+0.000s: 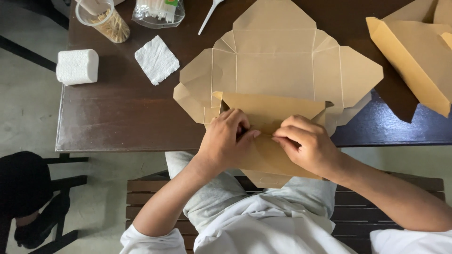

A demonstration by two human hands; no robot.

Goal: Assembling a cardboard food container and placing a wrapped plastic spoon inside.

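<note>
We had our left hand point(225, 141) and our right hand point(306, 146) on the near flap of a brown kraft-paper takeaway box point(278, 70), which lay unfolded at the near edge of the dark wooden table point(122, 117), its front part hanging over towards our lap. The fingers of both hands were curled and pressed together, the tips of the 2 hands almost meeting, pinching and creasing that near flap along its fold. Whether a tab was tucked in beneath them, we could not tell.

As we judged it, the folding was at an early stage: the back panel and the 2 side wings lay flat and spread, only the near wall was raised, and no corner looked locked. Raising the remaining walls and closing the corners was left to do.

A second kraft box point(414, 61) stood at the far right of the table. To the left lay a white napkin point(157, 59), a roll of white tissue point(77, 67), a clear jar of toothpicks point(104, 19), a clear packet of sticks point(158, 11) and a white plastic spoon point(209, 14).
</note>
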